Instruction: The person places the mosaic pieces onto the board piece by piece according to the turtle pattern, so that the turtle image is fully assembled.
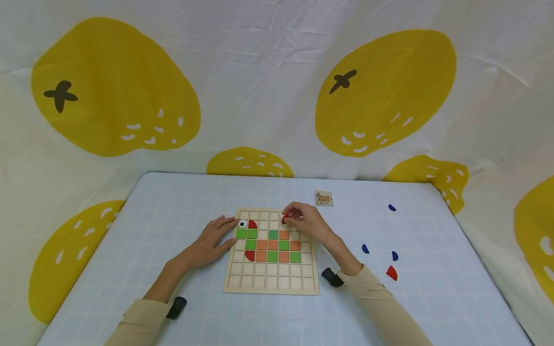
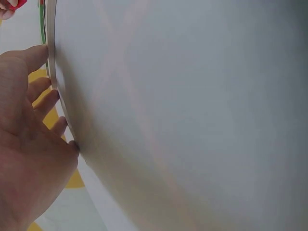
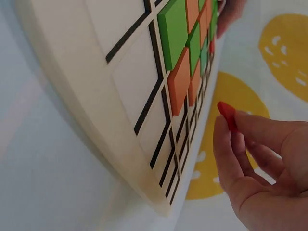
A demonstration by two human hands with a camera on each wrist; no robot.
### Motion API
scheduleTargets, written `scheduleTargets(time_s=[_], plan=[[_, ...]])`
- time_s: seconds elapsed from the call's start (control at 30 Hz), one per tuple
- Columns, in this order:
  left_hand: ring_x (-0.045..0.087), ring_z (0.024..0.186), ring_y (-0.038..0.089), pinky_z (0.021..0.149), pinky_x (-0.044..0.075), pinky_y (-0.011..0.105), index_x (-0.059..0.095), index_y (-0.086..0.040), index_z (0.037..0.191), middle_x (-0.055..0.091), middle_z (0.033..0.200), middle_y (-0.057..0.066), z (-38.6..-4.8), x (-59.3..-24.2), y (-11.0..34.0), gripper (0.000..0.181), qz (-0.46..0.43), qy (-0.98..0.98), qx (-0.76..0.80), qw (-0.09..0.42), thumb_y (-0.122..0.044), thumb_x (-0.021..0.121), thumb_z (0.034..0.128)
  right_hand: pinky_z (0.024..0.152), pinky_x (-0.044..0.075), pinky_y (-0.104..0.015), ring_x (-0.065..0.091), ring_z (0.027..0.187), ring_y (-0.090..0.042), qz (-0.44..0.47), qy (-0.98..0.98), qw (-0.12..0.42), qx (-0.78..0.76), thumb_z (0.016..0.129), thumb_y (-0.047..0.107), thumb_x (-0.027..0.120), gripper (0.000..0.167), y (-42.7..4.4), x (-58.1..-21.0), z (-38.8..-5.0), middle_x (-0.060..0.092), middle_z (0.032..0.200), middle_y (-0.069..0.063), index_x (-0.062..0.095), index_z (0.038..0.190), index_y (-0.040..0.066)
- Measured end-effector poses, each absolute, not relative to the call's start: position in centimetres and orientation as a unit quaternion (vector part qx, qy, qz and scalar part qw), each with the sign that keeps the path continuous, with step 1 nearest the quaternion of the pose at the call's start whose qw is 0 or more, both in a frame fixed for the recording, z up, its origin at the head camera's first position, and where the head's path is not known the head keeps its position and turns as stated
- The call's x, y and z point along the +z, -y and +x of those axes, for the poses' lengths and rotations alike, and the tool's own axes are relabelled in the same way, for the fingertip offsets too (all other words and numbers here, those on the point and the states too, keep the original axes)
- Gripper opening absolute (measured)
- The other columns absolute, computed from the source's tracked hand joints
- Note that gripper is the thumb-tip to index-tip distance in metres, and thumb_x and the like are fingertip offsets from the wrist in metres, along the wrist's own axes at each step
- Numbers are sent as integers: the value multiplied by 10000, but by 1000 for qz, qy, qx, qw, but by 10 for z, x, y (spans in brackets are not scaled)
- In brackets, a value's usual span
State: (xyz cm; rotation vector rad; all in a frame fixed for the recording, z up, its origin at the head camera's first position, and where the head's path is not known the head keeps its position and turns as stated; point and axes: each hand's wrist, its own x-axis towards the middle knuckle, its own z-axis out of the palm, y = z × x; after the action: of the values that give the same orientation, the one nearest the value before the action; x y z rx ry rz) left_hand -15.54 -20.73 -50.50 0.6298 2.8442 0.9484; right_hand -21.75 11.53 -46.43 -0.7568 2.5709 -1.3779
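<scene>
A square wooden grid board (image 1: 271,284) lies on the table. Green tiles (image 1: 251,244) and orange tiles (image 1: 261,245) fill some of its cells, along with an eye tile (image 1: 243,224) and two red quarter-round pieces, one upper (image 1: 253,225) and one lower (image 1: 249,256). Between thumb and fingertips, my right hand (image 1: 306,222) pinches a small red piece (image 3: 227,114) above the board's upper right part; fingers partly cover its outline. My left hand (image 1: 210,244) touches the board's left edge, its fingers spread and fairly straight along the rim in the left wrist view.
Right of the board lie three blue half-round pieces, the farthest (image 1: 392,207) near the back, and a red quarter-round piece (image 1: 391,273). A small picture card (image 1: 323,198) sits behind my right hand. Fruit-printed cloth (image 1: 264,96) hangs behind the table.
</scene>
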Motion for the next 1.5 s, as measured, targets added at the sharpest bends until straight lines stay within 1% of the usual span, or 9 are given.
scheduleTargets(time_s=[0.13,0.3,0.5,0.83,1.13,1.3,1.5], plan=[[194,1532,430,1197,212,651,424,-81,1570,394,1601,157,-155,-505,207,591,205,-929,306,40,-280,616,1048,837,585,-319,700,934,-239,-274,-848,66,-449,970,16,694,136,-106,-465,-218,720,983,-86,703,1095,-38],[200,1528,438,1194,214,658,434,-70,1563,403,1592,167,-155,-504,206,582,206,-926,315,39,-266,619,1047,843,576,-303,683,919,-227,-291,-837,84,-455,973,19,691,122,-97,-464,-218,723,981,-96,709,1084,-29],[203,1526,447,1199,198,659,436,-57,1558,409,1587,176,-154,-503,206,580,208,-925,315,39,-253,622,1045,807,564,-276,662,869,-185,-295,-833,100,-457,973,17,691,102,-85,-464,-215,708,944,-85,710,1066,-20],[207,1526,443,1193,217,658,433,-66,1562,406,1590,170,-154,-503,206,576,208,-926,312,38,-258,613,1050,777,544,-234,641,842,-159,-310,-833,121,-442,965,24,708,108,-70,-466,-213,705,941,-87,710,1061,-25],[205,1527,438,1199,209,652,431,-69,1564,403,1595,155,-156,-504,207,580,212,-926,310,39,-274,610,1052,756,536,-224,630,807,-130,-331,-829,131,-432,957,5,709,91,-65,-467,-212,703,912,-86,717,1040,-31],[202,1529,436,1198,208,653,430,-75,1566,401,1598,148,-157,-504,207,581,211,-925,314,41,-279,611,1052,743,520,-210,612,792,-110,-331,-835,136,-418,954,22,720,73,-65,-468,-213,698,907,-80,721,1015,-19],[196,1529,442,1196,206,659,429,-70,1565,401,1596,159,-155,-503,207,580,208,-925,316,44,-267,613,1052,732,521,-223,597,773,-89,-337,-840,148,-399,950,33,729,66,-66,-468,-214,711,927,-73,743,1007,1]])
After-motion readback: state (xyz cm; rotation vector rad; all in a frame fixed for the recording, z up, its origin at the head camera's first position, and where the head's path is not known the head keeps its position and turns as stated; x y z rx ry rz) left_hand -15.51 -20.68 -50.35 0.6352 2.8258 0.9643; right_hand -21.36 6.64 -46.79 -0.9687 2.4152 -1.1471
